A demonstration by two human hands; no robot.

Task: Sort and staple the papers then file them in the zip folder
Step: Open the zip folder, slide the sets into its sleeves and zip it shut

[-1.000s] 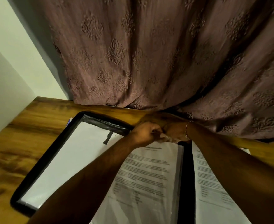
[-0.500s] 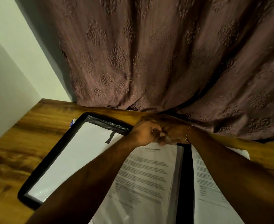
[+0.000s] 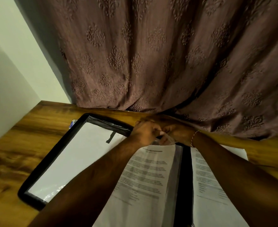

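A black zip folder point(image 3: 36, 171) lies open on the wooden table, its left half showing a blank white sheet point(image 3: 72, 159) under clear plastic. A printed paper point(image 3: 148, 176) sits in a clear sleeve point(image 3: 173, 166) at the folder's middle. My left hand point(image 3: 144, 132) and my right hand point(image 3: 178, 134) meet at the sleeve's far edge, fingers curled and pinching the clear plastic there. Whether they also hold the paper's top edge is hidden. A second printed paper point(image 3: 207, 182) lies to the right of the folder's black spine point(image 3: 184, 177), partly under my right forearm.
A brown patterned curtain point(image 3: 151, 63) hangs down to the table's far edge just behind my hands. A pale wall point(image 3: 7, 71) closes the left side. A small blue-and-white object point(image 3: 72, 124) peeks out beyond the folder's far left corner. Bare wood point(image 3: 20, 145) shows left of the folder.
Both hands stay together at the sleeve's far edge, working the plastic with small finger shifts. The view has shifted slightly; the folder and papers have not moved.
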